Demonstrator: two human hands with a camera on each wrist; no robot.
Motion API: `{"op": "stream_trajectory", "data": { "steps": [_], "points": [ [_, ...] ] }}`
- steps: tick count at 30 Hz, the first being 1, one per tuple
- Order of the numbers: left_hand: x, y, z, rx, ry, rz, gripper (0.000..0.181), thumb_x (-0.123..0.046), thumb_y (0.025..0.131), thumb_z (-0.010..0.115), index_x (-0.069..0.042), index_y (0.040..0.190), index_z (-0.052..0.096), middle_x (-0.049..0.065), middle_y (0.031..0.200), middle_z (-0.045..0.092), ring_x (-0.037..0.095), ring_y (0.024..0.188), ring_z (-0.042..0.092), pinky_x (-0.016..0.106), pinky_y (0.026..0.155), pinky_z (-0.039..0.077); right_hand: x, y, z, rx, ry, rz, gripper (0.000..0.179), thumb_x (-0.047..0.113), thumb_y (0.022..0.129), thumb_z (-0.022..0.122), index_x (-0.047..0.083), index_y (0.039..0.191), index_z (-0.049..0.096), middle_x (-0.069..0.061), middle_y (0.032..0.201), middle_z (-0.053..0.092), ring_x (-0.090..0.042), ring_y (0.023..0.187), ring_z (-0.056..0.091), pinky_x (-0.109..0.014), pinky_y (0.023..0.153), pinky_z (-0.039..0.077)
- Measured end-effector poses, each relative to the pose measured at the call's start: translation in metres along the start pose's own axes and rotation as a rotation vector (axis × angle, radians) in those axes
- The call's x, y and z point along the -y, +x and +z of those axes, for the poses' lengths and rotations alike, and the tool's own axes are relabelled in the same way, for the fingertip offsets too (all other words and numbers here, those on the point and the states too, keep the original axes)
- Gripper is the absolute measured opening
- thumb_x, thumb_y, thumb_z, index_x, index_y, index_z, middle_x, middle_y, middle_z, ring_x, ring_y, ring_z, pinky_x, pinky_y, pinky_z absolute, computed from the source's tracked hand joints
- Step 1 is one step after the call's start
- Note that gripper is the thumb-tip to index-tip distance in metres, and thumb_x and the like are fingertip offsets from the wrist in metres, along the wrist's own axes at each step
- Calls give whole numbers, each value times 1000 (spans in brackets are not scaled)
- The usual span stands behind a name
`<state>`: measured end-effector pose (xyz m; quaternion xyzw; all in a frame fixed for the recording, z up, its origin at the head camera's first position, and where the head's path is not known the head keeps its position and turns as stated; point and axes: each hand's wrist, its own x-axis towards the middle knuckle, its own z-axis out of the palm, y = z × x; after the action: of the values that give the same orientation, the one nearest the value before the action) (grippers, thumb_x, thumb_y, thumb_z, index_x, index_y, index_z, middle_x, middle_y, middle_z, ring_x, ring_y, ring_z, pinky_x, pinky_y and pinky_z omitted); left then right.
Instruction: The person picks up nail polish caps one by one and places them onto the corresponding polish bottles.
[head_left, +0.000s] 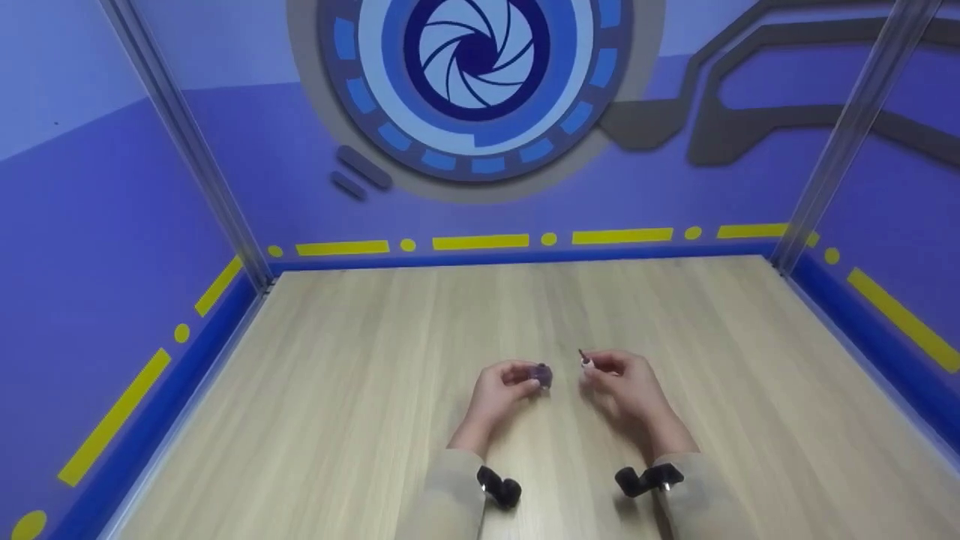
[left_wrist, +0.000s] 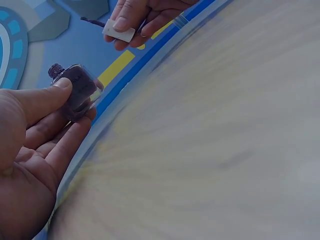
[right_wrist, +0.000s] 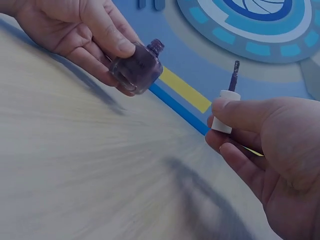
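Between thumb and fingers, my left hand holds a small glass nail polish bottle filled with dark purple polish. Its threaded neck is uncapped and points up. My right hand pinches the white nail polish cap with the thumb against its side. From the cap a polish-coated brush sticks upward. The two hands face each other above the table, with a gap between bottle and cap.
A light wood-grain table lies beneath both hands. Blue panels with yellow dashes stand at its back and sides, joined by metal corner posts. A black camera mount sits on each sleeved wrist.
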<state>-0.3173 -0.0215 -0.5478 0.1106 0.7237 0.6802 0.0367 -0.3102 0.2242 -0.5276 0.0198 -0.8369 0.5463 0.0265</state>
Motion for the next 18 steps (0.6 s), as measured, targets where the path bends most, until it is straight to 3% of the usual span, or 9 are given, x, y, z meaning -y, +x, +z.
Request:
{"op": "stream_trajectory", "data": {
  "steps": [8,15,18],
  "points": [
    [1,0,0,1,29,-4,28,-1,89,76,0,117,72,19,117,75,28,110,73,31,95,61,16,-7,1,37,31,6,23,24,96,74,11,114,76,-8,110,70,-21,101,60,-28,84,51],
    [1,-1,2,7,69,15,28,-5,90,76,-3,118,73,17,117,76,28,111,73,34,100,59,29,-8,-2,26,-29,-126,23,19,96,73,8,117,74,-9,107,71,-18,97,62,-21,82,54],
    [1,-2,3,7,70,13,28,-5,90,76,-4,117,73,16,117,76,27,111,73,33,99,59,32,-9,-3,19,-39,-145,20,19,96,74,9,113,73,-8,107,71,-17,96,62,-21,83,54]
  ]
}}
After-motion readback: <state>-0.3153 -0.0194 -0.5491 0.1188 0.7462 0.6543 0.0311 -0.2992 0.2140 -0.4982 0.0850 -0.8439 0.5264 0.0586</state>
